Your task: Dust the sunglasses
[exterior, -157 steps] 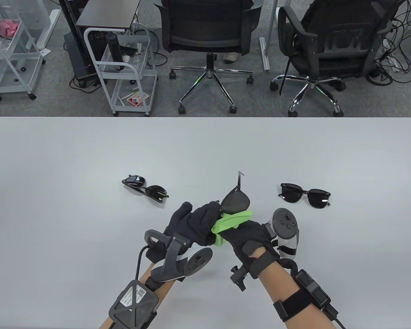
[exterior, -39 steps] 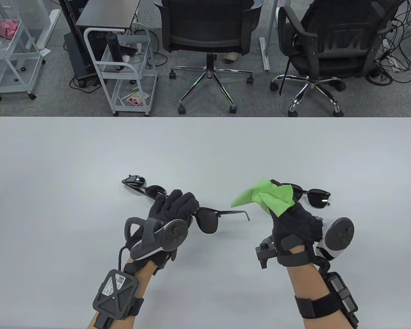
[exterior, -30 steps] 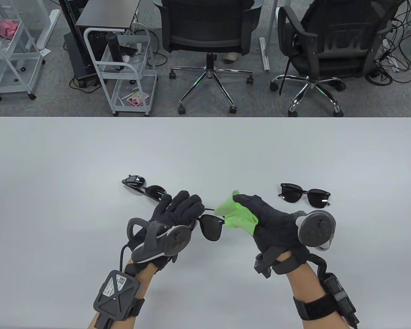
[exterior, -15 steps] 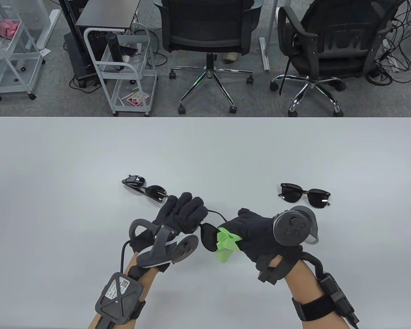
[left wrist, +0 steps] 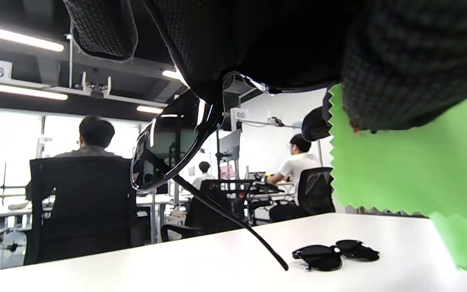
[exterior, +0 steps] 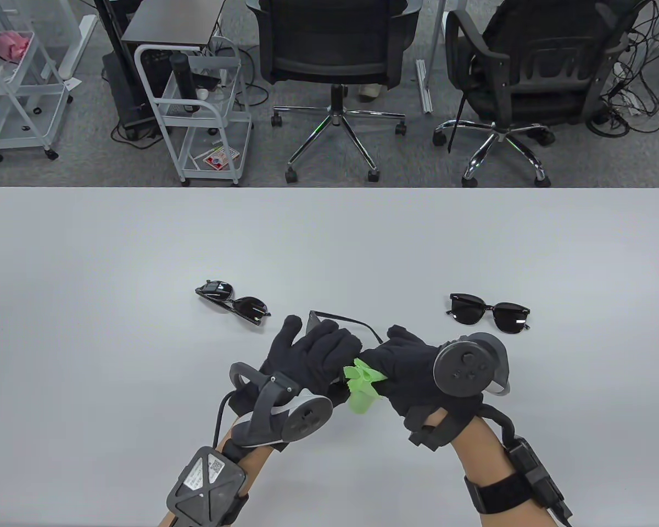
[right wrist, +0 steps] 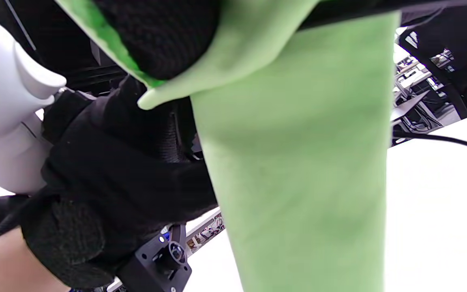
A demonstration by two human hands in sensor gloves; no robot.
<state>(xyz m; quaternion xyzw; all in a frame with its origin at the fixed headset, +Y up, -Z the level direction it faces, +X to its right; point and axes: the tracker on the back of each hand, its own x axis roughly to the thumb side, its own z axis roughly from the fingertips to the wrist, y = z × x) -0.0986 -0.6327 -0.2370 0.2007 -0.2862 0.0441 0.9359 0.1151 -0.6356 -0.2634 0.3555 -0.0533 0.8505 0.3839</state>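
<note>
Left hand (exterior: 313, 351) gripped sunglasses (left wrist: 168, 142), right hand (exterior: 412, 368) brought pinched green cloth (exterior: 362, 387) back from 2 o'clock; wiping resumed.

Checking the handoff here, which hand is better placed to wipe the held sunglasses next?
The right hand: it already pinches the green cloth beside the held sunglasses, while the left hand grips their frame.

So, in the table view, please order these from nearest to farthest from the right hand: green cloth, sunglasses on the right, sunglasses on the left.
1. Green microfibre cloth, held in the right hand.
2. Black square-lens sunglasses, just beyond it, right side.
3. Dark folded sunglasses, far left.
</note>
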